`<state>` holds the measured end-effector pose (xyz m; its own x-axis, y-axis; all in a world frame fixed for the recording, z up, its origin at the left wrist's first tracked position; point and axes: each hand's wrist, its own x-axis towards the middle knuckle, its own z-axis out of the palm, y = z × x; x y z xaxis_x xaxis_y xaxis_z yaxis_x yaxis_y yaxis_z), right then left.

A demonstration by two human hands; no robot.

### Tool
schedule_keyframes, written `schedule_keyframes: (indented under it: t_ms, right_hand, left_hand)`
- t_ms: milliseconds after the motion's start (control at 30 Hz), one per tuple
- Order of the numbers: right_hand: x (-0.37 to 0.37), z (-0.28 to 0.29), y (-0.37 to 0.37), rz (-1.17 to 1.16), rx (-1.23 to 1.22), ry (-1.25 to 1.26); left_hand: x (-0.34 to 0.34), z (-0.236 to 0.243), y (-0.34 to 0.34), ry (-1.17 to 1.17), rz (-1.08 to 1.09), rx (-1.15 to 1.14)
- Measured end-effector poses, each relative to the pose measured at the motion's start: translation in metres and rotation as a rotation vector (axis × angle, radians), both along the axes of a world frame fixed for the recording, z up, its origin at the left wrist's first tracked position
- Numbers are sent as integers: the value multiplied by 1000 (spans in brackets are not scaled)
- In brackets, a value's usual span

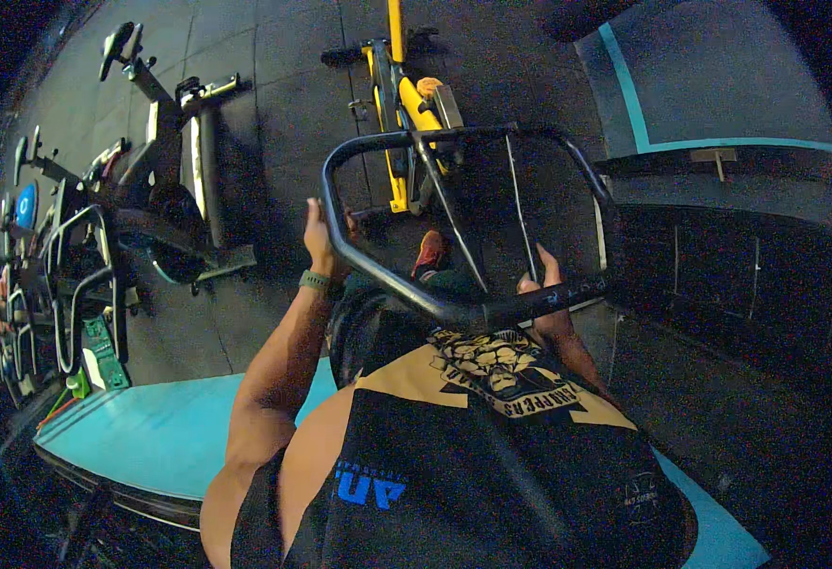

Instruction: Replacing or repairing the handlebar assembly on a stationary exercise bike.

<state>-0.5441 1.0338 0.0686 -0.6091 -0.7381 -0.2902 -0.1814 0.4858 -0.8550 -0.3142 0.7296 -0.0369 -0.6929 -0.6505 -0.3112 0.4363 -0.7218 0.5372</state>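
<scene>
A black tubular frame (392, 278), a large rounded loop with two thin rods across it, stands in front of my torso. My left hand (324, 245), with a green band at the wrist, is at the frame's left side. A finger points up outside the tube and a fingertip shows inside the loop, so the hand straddles it. At the lower right my right hand (551, 284) grips near the bottom bar, thumb and forefinger showing past it; the bar hides most of the palm. An orange-red shoe (430, 252) shows through the loop.
A yellow exercise machine (422, 106) stands ahead on dark floor tiles. Exercise bikes (158, 142) line the left side. A light-blue surface (165, 431) runs behind me. Far right is a dark raised block with a blue stripe (629, 95).
</scene>
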Motion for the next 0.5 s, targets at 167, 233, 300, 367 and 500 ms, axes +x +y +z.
schedule_keyframes:
  t_ms: [167,233,300,367,500]
  right_hand:
    - [1,18,-13,2,-46,-143]
    - [5,31,-27,-2,-70,-226]
    - [2,37,-31,25,-9,-138]
    - [0,38,-35,37,14,-149]
    - [-2,36,-36,78,70,-188]
  left_hand:
    - [-64,-8,13,-662,-89,-1058]
    - [-96,-6,20,-622,-6,-947]
    - [-114,-10,17,-575,73,-832]
    - [-121,-9,13,-599,11,-770]
    - [-124,2,2,-615,-47,-970]
